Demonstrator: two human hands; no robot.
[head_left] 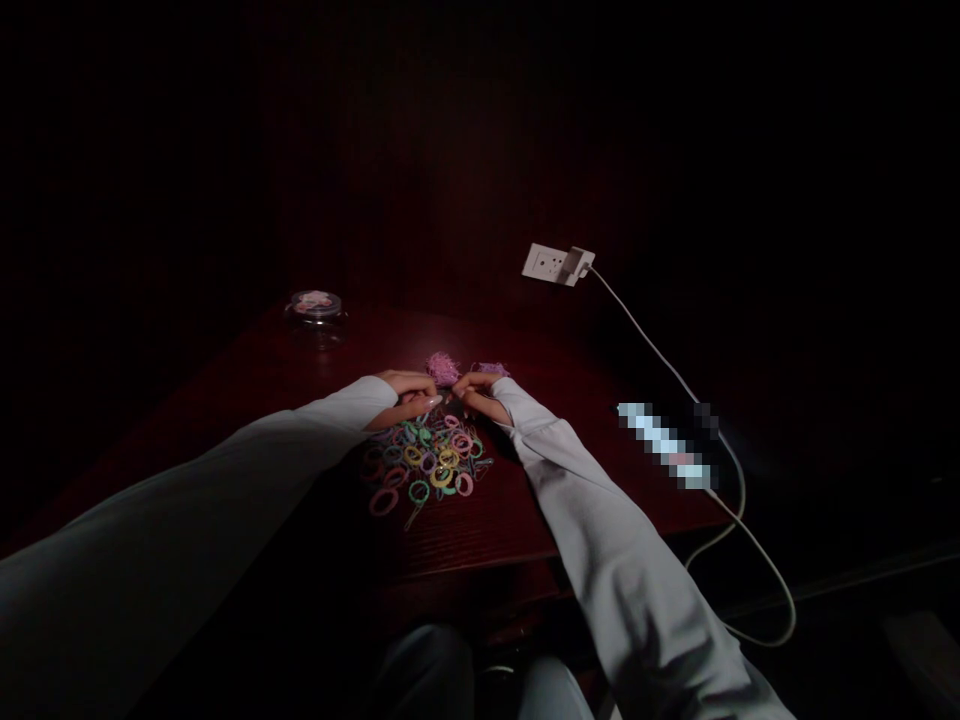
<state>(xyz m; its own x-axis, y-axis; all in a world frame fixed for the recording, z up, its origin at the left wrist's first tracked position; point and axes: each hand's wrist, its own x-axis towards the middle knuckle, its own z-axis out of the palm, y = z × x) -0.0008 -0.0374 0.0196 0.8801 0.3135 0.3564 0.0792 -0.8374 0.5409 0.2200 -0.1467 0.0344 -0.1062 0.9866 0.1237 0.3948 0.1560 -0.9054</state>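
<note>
My left hand [409, 393] is at the far side of a pile of small coloured hair ties [444, 474], its fingers curled and pressed together. Close by on the right, my right hand [484, 398] has its fingers bent in a pinch, the tips almost meeting those of the left. Whatever lies between the fingertips is too small and dark to make out. Pink, yellow, green and purple rings make up the pile, with thin clips among them. Just beyond the hands lie a pink stringy bundle [442, 367] and a purple one [493, 369], partly covered by my right hand.
A clear round jar [316, 318] with a lid stands at the back left of the dark red table [480, 535]. Right of my arm lies a lit, blurred-out device [667, 447]. A white cable [645, 335] runs from a wall socket [545, 263] past the table's right edge.
</note>
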